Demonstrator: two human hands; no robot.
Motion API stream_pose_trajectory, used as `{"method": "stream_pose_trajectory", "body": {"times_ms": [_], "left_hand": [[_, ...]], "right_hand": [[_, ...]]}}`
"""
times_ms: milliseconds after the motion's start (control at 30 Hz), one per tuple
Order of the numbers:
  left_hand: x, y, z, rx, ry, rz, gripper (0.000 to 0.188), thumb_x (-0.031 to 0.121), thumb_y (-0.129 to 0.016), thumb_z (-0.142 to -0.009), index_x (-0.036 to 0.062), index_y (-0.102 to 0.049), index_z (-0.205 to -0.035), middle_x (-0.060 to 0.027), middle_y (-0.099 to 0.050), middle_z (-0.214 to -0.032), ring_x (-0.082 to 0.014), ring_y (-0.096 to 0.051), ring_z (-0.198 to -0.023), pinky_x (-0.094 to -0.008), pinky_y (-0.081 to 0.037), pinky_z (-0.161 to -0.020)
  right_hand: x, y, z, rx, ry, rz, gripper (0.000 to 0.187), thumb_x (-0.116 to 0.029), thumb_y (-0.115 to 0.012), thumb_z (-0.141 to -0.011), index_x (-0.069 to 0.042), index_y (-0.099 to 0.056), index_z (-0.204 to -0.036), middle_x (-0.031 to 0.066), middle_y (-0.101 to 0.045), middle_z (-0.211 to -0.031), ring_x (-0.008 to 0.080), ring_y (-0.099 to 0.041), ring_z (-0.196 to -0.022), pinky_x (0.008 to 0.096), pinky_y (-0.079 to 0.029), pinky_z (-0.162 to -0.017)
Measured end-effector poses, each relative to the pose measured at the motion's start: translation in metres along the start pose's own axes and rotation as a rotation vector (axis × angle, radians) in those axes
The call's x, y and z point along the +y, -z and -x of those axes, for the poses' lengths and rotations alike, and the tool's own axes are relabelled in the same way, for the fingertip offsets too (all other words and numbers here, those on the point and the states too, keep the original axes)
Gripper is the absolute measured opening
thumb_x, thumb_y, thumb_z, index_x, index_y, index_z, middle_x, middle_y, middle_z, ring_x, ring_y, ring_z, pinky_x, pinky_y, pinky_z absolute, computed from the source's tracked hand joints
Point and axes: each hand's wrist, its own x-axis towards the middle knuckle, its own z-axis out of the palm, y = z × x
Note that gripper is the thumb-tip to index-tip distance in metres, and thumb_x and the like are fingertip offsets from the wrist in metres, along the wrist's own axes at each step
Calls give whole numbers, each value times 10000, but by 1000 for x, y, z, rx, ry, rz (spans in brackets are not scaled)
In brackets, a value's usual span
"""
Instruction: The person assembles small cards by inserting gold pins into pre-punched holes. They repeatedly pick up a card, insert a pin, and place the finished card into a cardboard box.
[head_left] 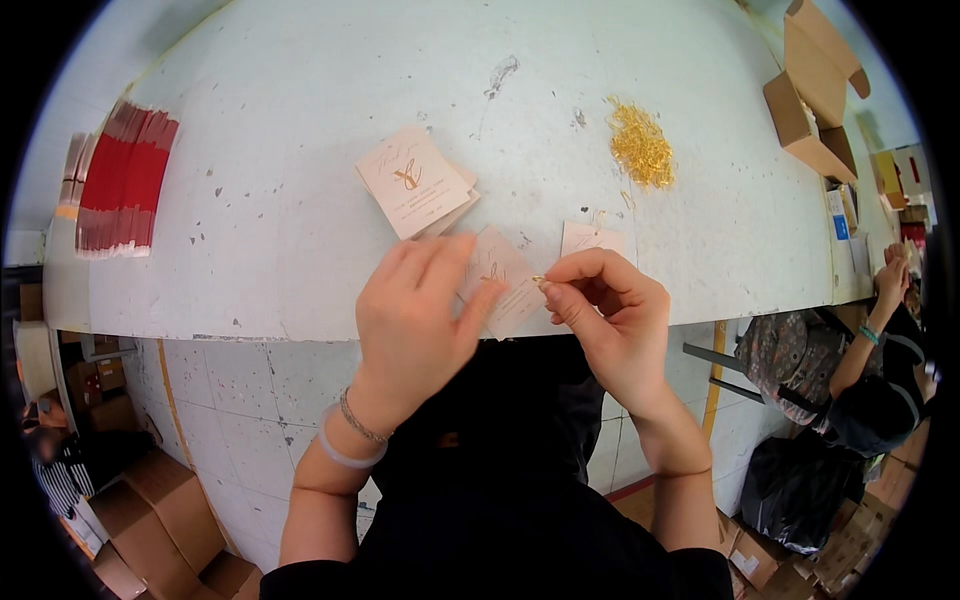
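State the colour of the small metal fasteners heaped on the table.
The small metal fasteners are gold, best seen in the head view.

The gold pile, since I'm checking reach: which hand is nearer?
Right. The right hand is below the gold pile in the picture; the left hand is farther, below and left of it.

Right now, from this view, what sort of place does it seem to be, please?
Probably a packing or hand-finishing workshop: the worktable bears a heap of gold-coloured fasteners and a stack of pale printed cards, and cardboard boxes show at lower left.
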Motion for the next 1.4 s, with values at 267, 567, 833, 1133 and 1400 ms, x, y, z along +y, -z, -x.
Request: {"method": "stream_pose_trajectory", "body": {"times_ms": [267,567,833,1133,1400], "left_hand": [[2,13,57,-129,-287,-271,325,193,-735,-740,53,-703,-1031,-69,-691,-1091,-223,-620,-1022,-442,-374,-962],[-1,23,42,143,-555,-209,140,103,-636,-771,126,-743,-857,-32,-721,-1028,-170,-655,-974,-421,-400,-928],[3,20,16,10,538,781,289,20,-637,-890,-44,-550,-1158,-86,-682,-867,-128,-664,-760,-224,-532,-595],[-10,5,24,183,289,98,296,72,-751,-814,18,-624,-1075,-92,-657,-758,-137,-577,-550,-258,-466,-497],[-1,2,21,305,194,196,324,74,-789,-783,18,-654,-1072,-56,-651,-730,-124,-568,-552,-232,-460,-484]], "right_hand": [[4,-7,14,11,-15,-84,90,64,-632,-868,1,-616,-930,53,-598,-989,95,-583,-837,229,-481,-764],[-4,-21,23,-94,-224,-433,48,23,-607,-911,-10,-595,-944,33,-596,-1017,82,-542,-900,220,-429,-835],[4,-43,0,15,35,-110,62,48,-633,-864,2,-611,-901,31,-602,-869,83,-544,-743,224,-454,-679],[14,-48,-10,21,46,-33,51,47,-645,-864,15,-625,-900,12,-604,-878,75,-540,-796,220,-445,-749],[16,-59,-13,81,196,-20,69,53,-652,-866,11,-637,-919,18,-612,-880,75,-553,-781,220,-458,-714]]}}
